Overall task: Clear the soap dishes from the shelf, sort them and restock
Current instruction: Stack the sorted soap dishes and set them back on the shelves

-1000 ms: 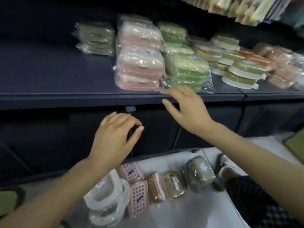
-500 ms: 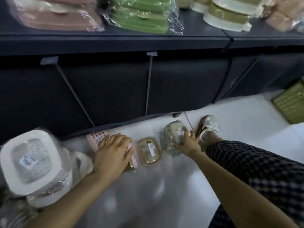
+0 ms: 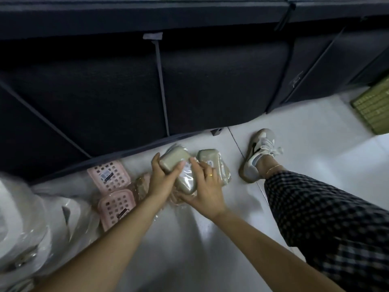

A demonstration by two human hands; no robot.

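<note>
A wrapped olive-green soap dish [image 3: 174, 160] is lifted just above the white floor [image 3: 305, 131] close to the dark base of the shelf unit [image 3: 210, 85], gripped from both sides, seemingly so it can be gathered with its match and sorted by colour. The left hand [image 3: 162, 179] curls round its near-left end; the right hand [image 3: 205, 187], ring visible, cups the clear-wrapped dish [image 3: 186, 179] stacked beneath it. A second olive dish [image 3: 212, 160] lies on the floor, touching the right hand's far side. Two pink perforated dishes [image 3: 111, 186] rest left of the hands, a brownish one [image 3: 142, 183] between, partly hidden. White wrapped stacks [image 3: 23, 228] sit at the floor's left edge. A sneakered foot [image 3: 260, 152] stands to the right.
</note>
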